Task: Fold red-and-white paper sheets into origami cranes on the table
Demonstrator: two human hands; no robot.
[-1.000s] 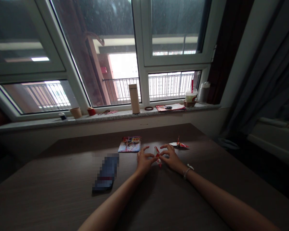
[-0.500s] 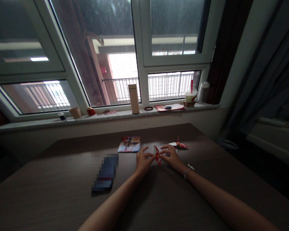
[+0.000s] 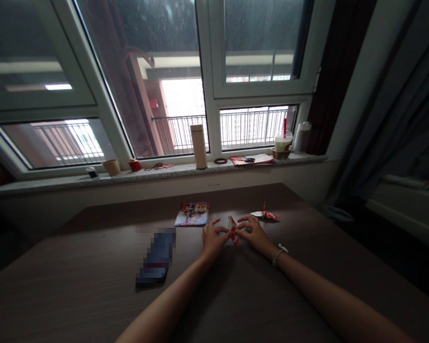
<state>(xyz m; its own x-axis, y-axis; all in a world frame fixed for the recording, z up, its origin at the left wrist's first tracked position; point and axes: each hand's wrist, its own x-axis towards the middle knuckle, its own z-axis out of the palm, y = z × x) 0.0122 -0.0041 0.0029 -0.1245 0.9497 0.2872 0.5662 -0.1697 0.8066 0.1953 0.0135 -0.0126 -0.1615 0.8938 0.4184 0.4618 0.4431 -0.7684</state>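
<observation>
1. Reference: clock face centred on the held paper, 12 o'clock toward the window.
2. The small red-and-white folded paper piece (image 3: 235, 239) was at the centre, between both hands at the far part of the dark brown wood-look table (image 3: 75, 286). Whether its lower tip touched the tabletop could not be told.
3. Left hand (image 3: 212, 239), at 9 o'clock: thumb and forefinger pinched the piece's near side; the other fingers curved loosely, probably to keep clear of the folds.
4. Right hand (image 3: 255, 234), at 3 o'clock: fingertips gripped the opposite side, a pale bracelet (image 3: 277, 257) at the wrist. Judgement: opposed fingertip grips suited thin paper, steadying it without crushing.
5. A second red-and-white paper figure with pointed wings (image 3: 265, 215) stood at 2 o'clock, just beyond the right hand; likely set aside there to leave working room.
6. At 10 o'clock lay a flat, square, colourfully printed packet (image 3: 192, 215); between 8 and 9, a dark oblong object (image 3: 157, 257), its surface pixelated. Both lay apart from the fingers, presumably out of their way.
7. On the speckled stone windowsill (image 3: 164, 172): a tall beige cylindrical bottle (image 3: 199, 147) upright at 11 o'clock; dark-handled scissors (image 3: 250, 160) on red-and-white paper sheets (image 3: 262, 159) just past 12.
</observation>
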